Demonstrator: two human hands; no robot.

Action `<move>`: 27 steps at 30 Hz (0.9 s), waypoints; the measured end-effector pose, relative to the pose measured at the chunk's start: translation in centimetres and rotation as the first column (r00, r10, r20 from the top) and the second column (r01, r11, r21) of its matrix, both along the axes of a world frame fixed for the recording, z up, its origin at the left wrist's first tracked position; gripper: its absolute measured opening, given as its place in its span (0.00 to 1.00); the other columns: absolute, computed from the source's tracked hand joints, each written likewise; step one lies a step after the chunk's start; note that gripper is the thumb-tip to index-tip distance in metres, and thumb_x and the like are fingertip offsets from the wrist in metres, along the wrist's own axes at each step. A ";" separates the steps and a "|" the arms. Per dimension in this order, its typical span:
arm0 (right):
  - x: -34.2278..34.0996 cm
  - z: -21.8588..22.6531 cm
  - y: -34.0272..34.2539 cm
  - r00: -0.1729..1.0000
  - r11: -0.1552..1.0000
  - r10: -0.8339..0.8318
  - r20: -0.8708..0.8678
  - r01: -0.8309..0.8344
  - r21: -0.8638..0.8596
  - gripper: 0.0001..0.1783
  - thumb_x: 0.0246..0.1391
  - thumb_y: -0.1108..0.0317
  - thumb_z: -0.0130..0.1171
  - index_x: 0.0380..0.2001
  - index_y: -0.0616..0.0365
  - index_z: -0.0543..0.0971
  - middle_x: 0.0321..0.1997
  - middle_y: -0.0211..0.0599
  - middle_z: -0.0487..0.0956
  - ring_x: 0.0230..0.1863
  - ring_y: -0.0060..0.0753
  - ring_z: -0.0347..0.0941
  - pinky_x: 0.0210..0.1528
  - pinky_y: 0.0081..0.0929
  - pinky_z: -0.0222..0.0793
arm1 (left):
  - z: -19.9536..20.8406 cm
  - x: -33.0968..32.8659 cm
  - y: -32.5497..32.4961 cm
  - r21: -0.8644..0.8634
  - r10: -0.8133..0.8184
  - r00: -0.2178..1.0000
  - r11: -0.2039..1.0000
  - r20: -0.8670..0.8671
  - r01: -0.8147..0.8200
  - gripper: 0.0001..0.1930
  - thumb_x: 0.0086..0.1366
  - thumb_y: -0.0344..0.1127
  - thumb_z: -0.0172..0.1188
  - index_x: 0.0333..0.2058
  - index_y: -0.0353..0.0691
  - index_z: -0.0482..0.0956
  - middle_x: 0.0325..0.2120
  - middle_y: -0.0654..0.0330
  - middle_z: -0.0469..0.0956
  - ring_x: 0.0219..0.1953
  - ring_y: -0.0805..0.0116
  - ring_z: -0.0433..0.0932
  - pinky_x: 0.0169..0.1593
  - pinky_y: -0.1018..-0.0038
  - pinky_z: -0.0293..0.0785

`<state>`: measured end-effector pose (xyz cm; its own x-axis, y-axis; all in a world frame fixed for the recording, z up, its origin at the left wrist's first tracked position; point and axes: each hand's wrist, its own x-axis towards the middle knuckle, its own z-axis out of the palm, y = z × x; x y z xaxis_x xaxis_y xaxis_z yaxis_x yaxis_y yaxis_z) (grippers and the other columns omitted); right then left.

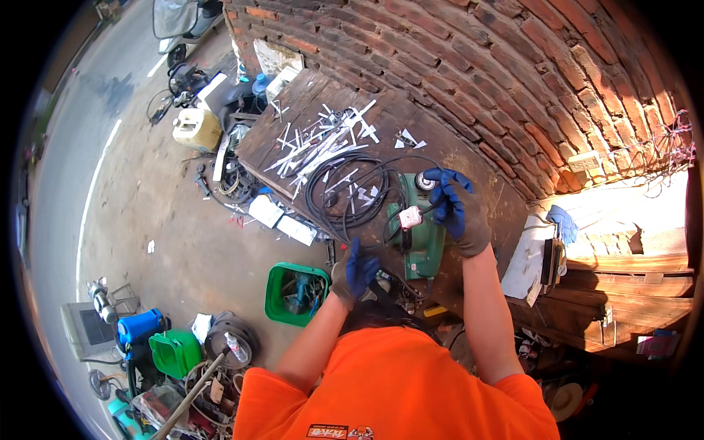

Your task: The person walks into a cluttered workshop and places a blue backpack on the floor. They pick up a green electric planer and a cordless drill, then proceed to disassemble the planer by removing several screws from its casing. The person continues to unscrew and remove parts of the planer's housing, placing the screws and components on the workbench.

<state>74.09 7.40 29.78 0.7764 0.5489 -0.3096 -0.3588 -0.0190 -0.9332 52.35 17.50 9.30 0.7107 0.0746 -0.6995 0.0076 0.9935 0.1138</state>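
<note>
My right hand [460, 209], in a blue and grey work glove, is over the green power tool [424, 253] on the wooden bench. Its fingers are curled around a black cable, with a small white and pink block [410, 217] on the cable beside them. A round metal part [424, 181] of the tool shows at the fingertips. My left hand [355, 272], gloved the same way, is at the bench's near edge with fingers apart and seemingly nothing in it. Just beyond it lies a loose coil of black cable [312, 192].
White offcut strips [320, 150] are heaped on the dark bench [419, 121], which a brick wall [469, 70] borders. A green bin [268, 292] with tools stands below my left hand. Planks [623, 286] lie at the right; clutter and a yellowish jerrycan [196, 130] are on the left.
</note>
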 end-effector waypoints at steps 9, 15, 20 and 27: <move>-0.7 5.5 -1.9 0.995 0.989 -0.012 0.102 -0.003 0.146 0.22 0.73 0.57 0.48 0.49 0.68 0.79 0.20 0.26 0.70 0.14 0.14 0.56 0.16 0.17 0.50 | 3.0 4.1 5.6 0.774 0.227 0.773 0.424 -0.593 0.470 0.50 0.55 0.48 0.75 0.68 0.28 0.57 0.59 0.41 0.73 0.60 0.47 0.75 0.62 0.60 0.71; -2.3 6.6 -2.9 0.980 0.999 0.006 0.198 -0.014 0.039 0.21 0.69 0.59 0.53 0.46 0.70 0.81 0.20 0.31 0.75 0.14 0.15 0.61 0.16 0.16 0.53 | -0.4 7.6 7.5 0.739 0.375 0.668 0.535 -0.642 0.410 0.39 0.56 0.40 0.74 0.61 0.27 0.69 0.57 0.40 0.77 0.57 0.48 0.78 0.61 0.61 0.70; -3.1 7.7 -4.8 0.978 0.998 0.000 0.207 0.015 -0.068 0.21 0.67 0.59 0.55 0.46 0.71 0.81 0.21 0.33 0.78 0.14 0.15 0.63 0.16 0.14 0.54 | 0.9 4.7 8.4 0.792 0.530 0.593 0.338 -0.606 0.508 0.28 0.59 0.39 0.69 0.54 0.28 0.76 0.50 0.42 0.81 0.51 0.48 0.81 0.54 0.59 0.74; -2.5 8.1 -6.5 0.913 0.985 -0.171 0.371 0.165 0.047 0.23 0.70 0.58 0.52 0.44 0.74 0.81 0.16 0.28 0.73 0.12 0.14 0.60 0.15 0.16 0.51 | 3.3 3.6 10.2 0.848 0.322 0.947 0.503 -0.006 -0.165 0.18 0.68 0.32 0.62 0.55 0.36 0.76 0.44 0.57 0.82 0.41 0.69 0.81 0.44 0.70 0.78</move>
<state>71.60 0.92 37.88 0.9151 0.4023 0.0272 0.0184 0.0258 -0.9995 55.92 27.73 12.63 0.4671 0.8275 -0.3116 -0.1257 0.4109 0.9030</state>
